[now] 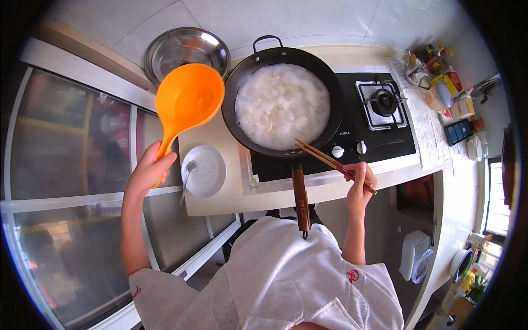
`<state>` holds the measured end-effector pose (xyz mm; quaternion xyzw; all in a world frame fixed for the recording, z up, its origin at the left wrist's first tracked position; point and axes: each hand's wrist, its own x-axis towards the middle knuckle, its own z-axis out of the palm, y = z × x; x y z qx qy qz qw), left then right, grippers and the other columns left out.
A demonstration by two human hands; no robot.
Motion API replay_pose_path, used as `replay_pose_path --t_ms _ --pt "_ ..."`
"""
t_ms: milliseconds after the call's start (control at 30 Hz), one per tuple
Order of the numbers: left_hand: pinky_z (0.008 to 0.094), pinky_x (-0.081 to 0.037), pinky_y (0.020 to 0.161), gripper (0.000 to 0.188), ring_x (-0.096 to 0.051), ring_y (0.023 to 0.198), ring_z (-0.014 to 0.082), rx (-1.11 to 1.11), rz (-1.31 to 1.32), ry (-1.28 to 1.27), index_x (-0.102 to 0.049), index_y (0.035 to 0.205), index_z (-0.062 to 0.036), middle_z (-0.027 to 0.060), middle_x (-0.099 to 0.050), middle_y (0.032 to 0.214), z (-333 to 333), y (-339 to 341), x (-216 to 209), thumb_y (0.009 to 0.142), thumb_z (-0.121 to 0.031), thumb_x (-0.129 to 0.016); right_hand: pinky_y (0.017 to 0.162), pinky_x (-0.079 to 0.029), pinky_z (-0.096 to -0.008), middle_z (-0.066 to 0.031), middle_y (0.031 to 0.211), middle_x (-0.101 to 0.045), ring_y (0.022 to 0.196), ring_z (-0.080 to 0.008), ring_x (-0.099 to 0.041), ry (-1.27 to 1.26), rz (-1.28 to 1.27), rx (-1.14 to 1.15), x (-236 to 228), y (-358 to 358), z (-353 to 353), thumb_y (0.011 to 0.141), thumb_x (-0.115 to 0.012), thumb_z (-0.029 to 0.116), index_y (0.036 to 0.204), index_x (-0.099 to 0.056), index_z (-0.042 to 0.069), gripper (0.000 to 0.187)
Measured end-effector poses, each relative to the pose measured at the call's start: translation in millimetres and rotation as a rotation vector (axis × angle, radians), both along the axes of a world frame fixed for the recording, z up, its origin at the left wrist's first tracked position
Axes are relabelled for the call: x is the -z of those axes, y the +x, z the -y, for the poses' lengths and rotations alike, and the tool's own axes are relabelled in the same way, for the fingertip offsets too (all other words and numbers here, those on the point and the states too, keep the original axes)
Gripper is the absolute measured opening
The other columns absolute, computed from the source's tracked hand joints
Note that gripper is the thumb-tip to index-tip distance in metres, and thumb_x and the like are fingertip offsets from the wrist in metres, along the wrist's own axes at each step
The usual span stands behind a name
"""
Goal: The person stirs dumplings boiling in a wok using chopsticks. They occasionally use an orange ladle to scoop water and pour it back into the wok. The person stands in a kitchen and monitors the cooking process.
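My left hand (148,169) is closed round the handle of a big orange ladle (190,98), raised over the counter's left end. The ladle's bowl partly covers a steel basin (212,49). In my right hand (362,181) is a pair of wooden chopsticks (324,158), their tips close to the near rim of a black wok (335,104). Whether the tips touch the rim I cannot tell. White foam (283,104) covers the liquid in the wok, with pale pieces showing through. The wok's wooden handle (300,198) points toward me.
A white bowl (212,179) with a spoon (187,179) stands near the counter's left edge. Right of the wok is a bare burner (383,102) on the black gas stove (352,118). Bottles (432,59) and jars crowd the right corner. A glass sliding door (66,137) borders the left side.
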<state>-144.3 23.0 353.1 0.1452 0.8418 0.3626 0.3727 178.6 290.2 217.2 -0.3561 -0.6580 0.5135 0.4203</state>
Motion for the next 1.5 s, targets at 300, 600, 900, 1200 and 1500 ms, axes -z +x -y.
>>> replay_pose_path --t_ms 300,600,900,1200,1500 --pt "0.0274 -0.039 0.045 0.022 -0.045 0.050 0.0095 0.266 -0.175 -0.164 -0.046 0.097 -0.0025 0.0019 -0.048 0.068 -82.3 -11.3 13.4 0.090 -0.021 -0.056 0.056 -0.043 -0.0209 -0.0062 0.070 -0.065 0.060 -0.0074 -0.055 -0.054 -0.031 -0.064 -1.6 -36.5 -15.2 0.100 -0.050 0.022 0.085 -0.068 -0.006 0.037" --pt "0.0381 -0.046 0.066 0.028 -0.057 0.071 0.0251 0.585 -0.604 -0.207 -0.047 0.101 0.0004 0.0154 -0.056 0.082 -113.9 -6.7 35.2 0.089 -0.023 -0.058 0.047 -0.039 -0.0256 -0.0103 0.061 -0.058 0.049 -0.0145 -0.054 0.226 -0.091 0.019 -21.8 -82.9 -26.4 0.089 -0.064 0.009 0.079 -0.069 -0.003 0.016" --pt "0.0452 -0.045 0.079 0.031 -0.058 0.093 0.0410 0.569 -0.638 -0.362 -0.045 0.103 0.0023 0.0239 -0.059 0.095 -128.0 13.7 21.3 0.089 -0.022 -0.057 0.045 -0.038 -0.0291 -0.0111 0.059 -0.055 0.046 -0.0191 -0.051 0.254 -0.014 -0.002 -24.5 -95.8 -20.0 0.088 -0.065 0.007 0.076 -0.069 -0.002 0.016" --pt "0.0487 -0.046 0.080 0.030 -0.058 0.094 0.0441 0.558 -0.644 -0.388 -0.045 0.104 0.0024 0.0268 -0.060 0.096 -131.8 19.4 15.0 0.088 -0.020 -0.057 0.047 -0.040 -0.0237 -0.0097 0.062 -0.060 0.050 -0.0118 -0.055 0.260 -0.009 -0.046 -21.7 -99.4 -15.8 0.090 -0.063 0.007 0.079 -0.070 -0.004 0.017" --pt "0.0487 -0.045 0.078 0.029 -0.058 0.092 0.0439 0.548 -0.664 -0.384 -0.045 0.102 0.0016 0.0255 -0.060 0.093 -124.5 17.0 14.6 0.088 -0.021 -0.058 0.045 -0.038 -0.0298 -0.0119 0.058 -0.054 0.045 -0.0223 -0.051 0.292 -0.050 0.003 -25.8 -97.2 -17.0 0.088 -0.065 0.007 0.072 -0.066 -0.002 0.018"
